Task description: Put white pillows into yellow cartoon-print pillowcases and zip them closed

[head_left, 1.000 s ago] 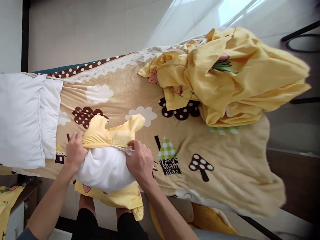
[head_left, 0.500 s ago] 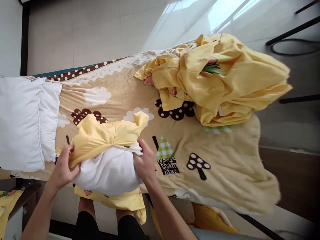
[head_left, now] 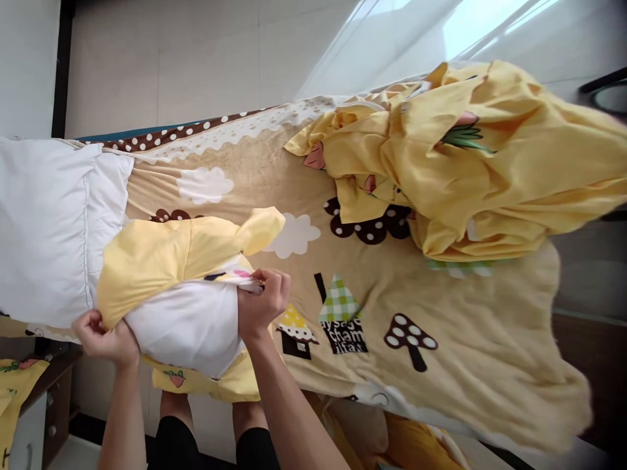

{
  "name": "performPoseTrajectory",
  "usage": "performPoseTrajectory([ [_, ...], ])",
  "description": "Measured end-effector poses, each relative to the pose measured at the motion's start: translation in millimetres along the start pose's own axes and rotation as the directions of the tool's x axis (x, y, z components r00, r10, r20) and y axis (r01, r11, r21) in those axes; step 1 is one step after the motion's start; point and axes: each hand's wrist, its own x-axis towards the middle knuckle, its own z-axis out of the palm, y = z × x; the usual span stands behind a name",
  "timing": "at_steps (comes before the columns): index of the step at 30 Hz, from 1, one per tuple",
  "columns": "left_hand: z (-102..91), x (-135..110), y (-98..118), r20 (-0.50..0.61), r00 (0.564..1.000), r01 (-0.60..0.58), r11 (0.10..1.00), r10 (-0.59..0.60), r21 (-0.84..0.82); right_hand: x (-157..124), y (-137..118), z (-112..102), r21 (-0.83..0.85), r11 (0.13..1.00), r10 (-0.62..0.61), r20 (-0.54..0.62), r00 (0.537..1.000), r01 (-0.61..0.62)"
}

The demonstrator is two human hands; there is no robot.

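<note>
A white pillow [head_left: 189, 326] lies at the bed's near edge, partly inside a yellow pillowcase [head_left: 157, 251]. My left hand [head_left: 105, 339] is closed on the pillowcase's edge at the pillow's left end. My right hand [head_left: 262, 300] pinches the pillowcase's opening at the pillow's right side, fingers curled round the fabric. A strip of the yellow case hangs below the pillow, over my knees.
A second white pillow [head_left: 46, 228] lies at the left of the bed. A crumpled yellow duvet cover [head_left: 480, 163] is heaped at the far right on the tan patterned blanket [head_left: 392, 352]. A small cabinet [head_left: 34, 411] with yellow cloth stands at the lower left.
Both hands have pulled the yellow pillowcase further over the white pillow. My left hand has moved down and left along the edge; the view has shifted slightly.
</note>
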Motion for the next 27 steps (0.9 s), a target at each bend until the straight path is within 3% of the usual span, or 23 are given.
performPoseTrajectory([
  [1,10.1,-1,-9,0.044,0.999,0.005,1.0,-0.005,-0.005,-1,3,4,0.042,0.999,0.001,0.033,0.999,-0.002],
  [3,33.7,-2,-33,0.237,0.972,0.005,1.0,-0.007,0.012,-3,16,9,0.129,0.99,0.03,0.215,0.976,-0.059],
  [5,59.3,2,-60,0.496,0.868,0.001,0.999,-0.02,0.038,0,36,14,0.145,0.961,0.143,0.472,0.87,-0.236],
  [7,84.3,12,-79,0.661,0.75,0.006,0.999,-0.028,0.035,8,56,21,0.087,0.912,0.248,0.664,0.705,-0.402],
  [9,105.1,27,-89,0.711,0.703,0.006,1.0,-0.013,0.012,18,68,29,0.053,0.885,0.265,0.758,0.596,-0.462],
  [11,118.5,39,-92,0.733,0.68,0.005,1.0,0.011,-0.02,25,72,38,0.042,0.888,0.253,0.787,0.562,-0.458],
  [13,123.0,43,-91,0.749,0.661,0.003,0.999,0.037,-0.052,27,69,48,-0.006,0.894,0.297,0.757,0.581,-0.449],
  [15,119.8,35,-89,0.733,0.679,-0.001,0.999,0.033,-0.044,25,63,58,-0.098,0.893,0.387,0.668,0.636,-0.44],
  [18,110.6,10,-86,0.698,0.704,0.003,0.983,-0.13,0.181,23,54,68,-0.237,0.881,0.469,0.546,0.695,-0.409],
  [21,107.9,-2,-80,0.708,0.639,-0.005,0.919,-0.3,0.394,35,45,64,-0.285,0.904,0.428,0.564,0.706,-0.32],
  [24,101.8,21,-68,0.734,0.596,-0.031,0.903,-0.327,0.428,55,37,37,-0.285,0.931,0.357,0.568,0.741,-0.23],
  [26,85.4,46,-58,0.718,0.655,-0.075,0.926,-0.233,0.369,58,31,12,-0.267,0.947,0.294,0.487,0.823,-0.18],
  [27,73.7,56,-52,0.678,0.722,-0.113,0.944,-0.135,0.308,53,27,0,-0.245,0.959,0.236,0.409,0.881,-0.144],
])
